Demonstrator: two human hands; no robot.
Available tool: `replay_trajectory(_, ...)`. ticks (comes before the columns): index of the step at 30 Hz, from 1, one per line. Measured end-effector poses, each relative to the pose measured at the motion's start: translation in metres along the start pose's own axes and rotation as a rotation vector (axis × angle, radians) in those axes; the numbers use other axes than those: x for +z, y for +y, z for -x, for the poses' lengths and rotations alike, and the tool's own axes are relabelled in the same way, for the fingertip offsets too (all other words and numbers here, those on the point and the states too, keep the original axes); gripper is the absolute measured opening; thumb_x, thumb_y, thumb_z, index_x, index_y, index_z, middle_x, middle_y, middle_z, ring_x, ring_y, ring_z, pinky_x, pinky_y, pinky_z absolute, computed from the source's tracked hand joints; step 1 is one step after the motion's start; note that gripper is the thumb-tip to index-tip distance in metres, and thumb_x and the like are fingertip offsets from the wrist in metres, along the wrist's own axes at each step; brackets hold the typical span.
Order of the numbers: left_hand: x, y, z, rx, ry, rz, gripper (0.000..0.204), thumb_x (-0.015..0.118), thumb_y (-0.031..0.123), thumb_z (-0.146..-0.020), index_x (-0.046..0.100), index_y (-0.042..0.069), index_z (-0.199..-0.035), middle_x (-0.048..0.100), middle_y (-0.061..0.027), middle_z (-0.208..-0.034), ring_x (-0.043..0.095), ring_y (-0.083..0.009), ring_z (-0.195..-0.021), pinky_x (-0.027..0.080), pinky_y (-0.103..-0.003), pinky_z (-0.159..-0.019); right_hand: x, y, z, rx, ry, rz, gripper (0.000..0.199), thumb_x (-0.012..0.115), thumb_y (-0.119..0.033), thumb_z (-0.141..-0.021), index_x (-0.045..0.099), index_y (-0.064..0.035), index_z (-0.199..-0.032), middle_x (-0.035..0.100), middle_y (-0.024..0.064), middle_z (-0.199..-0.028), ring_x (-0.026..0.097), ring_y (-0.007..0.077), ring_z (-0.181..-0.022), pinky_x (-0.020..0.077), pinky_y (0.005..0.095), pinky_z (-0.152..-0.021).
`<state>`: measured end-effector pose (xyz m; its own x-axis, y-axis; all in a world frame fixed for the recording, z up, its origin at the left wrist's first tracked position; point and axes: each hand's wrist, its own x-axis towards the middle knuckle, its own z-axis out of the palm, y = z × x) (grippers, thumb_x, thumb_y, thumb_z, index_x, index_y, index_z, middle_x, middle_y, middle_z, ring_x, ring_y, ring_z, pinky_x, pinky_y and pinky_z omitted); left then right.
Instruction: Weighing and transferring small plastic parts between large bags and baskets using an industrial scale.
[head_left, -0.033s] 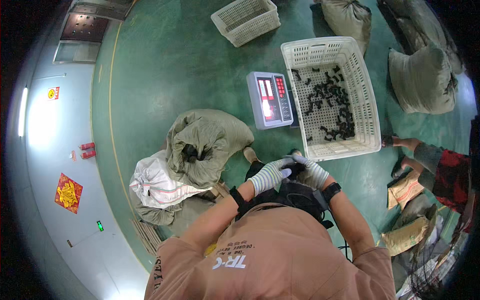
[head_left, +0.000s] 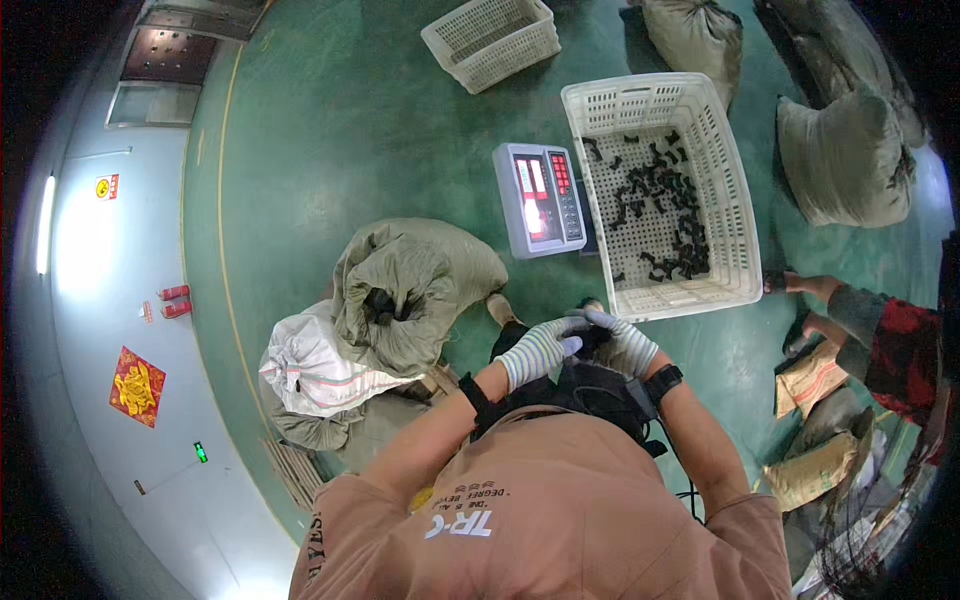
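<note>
My left hand (head_left: 538, 355) and my right hand (head_left: 626, 350), both in striped knit gloves, meet at the fingertips in front of my waist. The fingers of each are bent inward and closed; whether a small thing is between them, I cannot make out against the dark clothing behind. Just beyond them stands a white perforated plastic crate (head_left: 748, 255) with many small black curved pieces (head_left: 660, 195) scattered over its bottom. Beside the crate, on its left, is a grey digital weighing scale (head_left: 515, 215) with a lit red display. Neither hand touches the crate or scale.
An open green woven sack (head_left: 450, 262) and a tied white sack (head_left: 325, 370) stand at my left. Another white crate (head_left: 510, 62) lies farther off. Full sacks (head_left: 845, 165) stand at the far right; a person (head_left: 895, 350) is nearby on the right.
</note>
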<state>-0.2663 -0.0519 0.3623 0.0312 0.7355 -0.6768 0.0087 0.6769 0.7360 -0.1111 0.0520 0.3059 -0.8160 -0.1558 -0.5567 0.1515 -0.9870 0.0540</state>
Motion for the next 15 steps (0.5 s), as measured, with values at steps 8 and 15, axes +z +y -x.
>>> replay_trajectory(8, -0.006, -0.004, -0.005, 0.041, 0.127, 0.343, 0.029, 0.046, 0.005, -0.09, 0.055, 0.003, -0.117, 0.061, -0.0068, -0.103, 0.057, -0.0131, -0.087, 0.052, -0.025, -0.071, -0.047, -0.021, 0.005, -0.164, 0.138, 0.123, 0.04, 0.06, -0.026, -0.087, 0.053, -0.0075, -0.121, 0.06, 0.0094, -0.108, 0.058, 0.0193, -0.093, 0.0515, 0.0327, -0.076)
replay_trajectory(15, -0.025, -0.038, -0.002, -0.04, 0.149, 0.274, 0.027, 0.047, 0.01, -0.092, 0.055, 0.002, -0.117, 0.06, -0.0074, -0.107, 0.059, -0.0162, -0.09, 0.052, -0.027, -0.074, -0.097, -0.062, 0.013, -0.665, 0.637, -0.469, 0.024, 0.059, -0.022, -0.086, 0.053, -0.0045, -0.102, 0.054, 0.0151, -0.109, 0.054, 0.0267, -0.098, 0.0489, 0.0386, -0.09)
